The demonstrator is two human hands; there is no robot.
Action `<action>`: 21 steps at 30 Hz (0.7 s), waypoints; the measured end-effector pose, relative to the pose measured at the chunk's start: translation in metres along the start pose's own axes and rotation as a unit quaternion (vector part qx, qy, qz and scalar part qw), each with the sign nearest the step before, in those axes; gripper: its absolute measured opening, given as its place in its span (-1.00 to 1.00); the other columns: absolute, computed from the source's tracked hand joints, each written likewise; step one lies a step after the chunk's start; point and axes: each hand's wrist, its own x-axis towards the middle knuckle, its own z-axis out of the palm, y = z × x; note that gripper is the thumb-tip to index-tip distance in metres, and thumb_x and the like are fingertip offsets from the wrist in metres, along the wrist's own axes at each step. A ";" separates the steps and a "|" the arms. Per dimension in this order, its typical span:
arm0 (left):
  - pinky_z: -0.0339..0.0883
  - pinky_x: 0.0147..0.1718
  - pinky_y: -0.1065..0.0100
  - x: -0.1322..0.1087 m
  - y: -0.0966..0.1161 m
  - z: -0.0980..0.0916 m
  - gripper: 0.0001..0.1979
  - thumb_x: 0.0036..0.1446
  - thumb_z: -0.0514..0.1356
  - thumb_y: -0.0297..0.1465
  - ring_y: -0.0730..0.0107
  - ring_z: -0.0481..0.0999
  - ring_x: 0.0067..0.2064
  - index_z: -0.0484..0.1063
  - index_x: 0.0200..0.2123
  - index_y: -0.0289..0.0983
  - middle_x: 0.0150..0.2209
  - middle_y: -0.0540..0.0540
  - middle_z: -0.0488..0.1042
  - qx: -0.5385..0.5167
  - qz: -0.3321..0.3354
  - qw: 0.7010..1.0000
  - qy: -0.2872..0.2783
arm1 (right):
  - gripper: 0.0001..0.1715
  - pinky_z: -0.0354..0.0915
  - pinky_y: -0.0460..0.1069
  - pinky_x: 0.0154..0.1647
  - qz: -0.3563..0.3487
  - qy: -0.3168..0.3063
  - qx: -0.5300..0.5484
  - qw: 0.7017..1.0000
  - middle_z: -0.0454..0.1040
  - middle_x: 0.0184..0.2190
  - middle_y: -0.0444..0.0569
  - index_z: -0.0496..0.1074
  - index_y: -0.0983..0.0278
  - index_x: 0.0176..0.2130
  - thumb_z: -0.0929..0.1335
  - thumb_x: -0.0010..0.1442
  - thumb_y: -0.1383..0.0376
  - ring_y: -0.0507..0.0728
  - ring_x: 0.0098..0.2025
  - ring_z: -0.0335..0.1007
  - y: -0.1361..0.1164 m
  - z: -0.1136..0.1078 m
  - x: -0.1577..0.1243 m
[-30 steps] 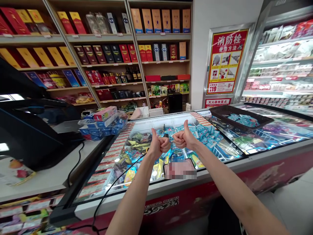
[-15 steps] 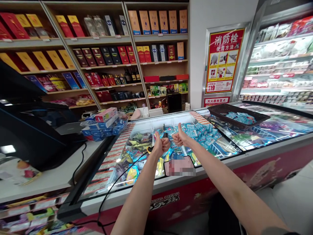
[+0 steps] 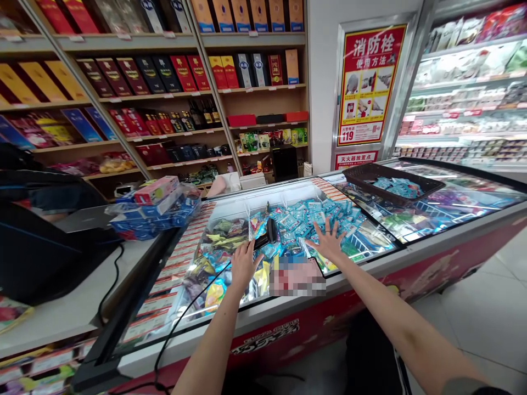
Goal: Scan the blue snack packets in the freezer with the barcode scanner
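My left hand is over the glass top of the chest freezer, fingers spread, nothing gripped. Just beyond its fingertips lies a black handheld barcode scanner, its cable running toward the lower left; whether the fingers touch its handle I cannot tell. To the right, my right hand is open with fingers fanned, near many small blue packets. Whether these packets lie on the glass or under it is unclear. Between my wrists a phone with a blurred-out screen rests at the freezer's near edge.
A dark tray of blue packets stands on the freezer at the right. On the left are a counter, a bundle of blue boxes and a black machine. Shelves of boxed goods line the back.
Both hands have gone from thumbs-up fists held together to open, spread fingers, and moved apart and lower. The scanner behind them now shows clearly. The view has tilted down slightly.
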 end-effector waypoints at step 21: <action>0.21 -0.12 0.19 0.049 0.016 0.029 -0.55 0.16 0.00 -0.15 0.13 0.29 0.00 0.20 0.07 -0.19 -0.06 -0.17 0.39 -0.067 -0.001 0.998 0.009 | -0.14 -0.32 0.53 0.08 0.012 0.032 0.022 0.999 -0.31 0.34 0.00 -0.19 0.03 0.29 0.04 0.12 -0.23 0.52 0.30 -0.47 -0.016 0.018 0.050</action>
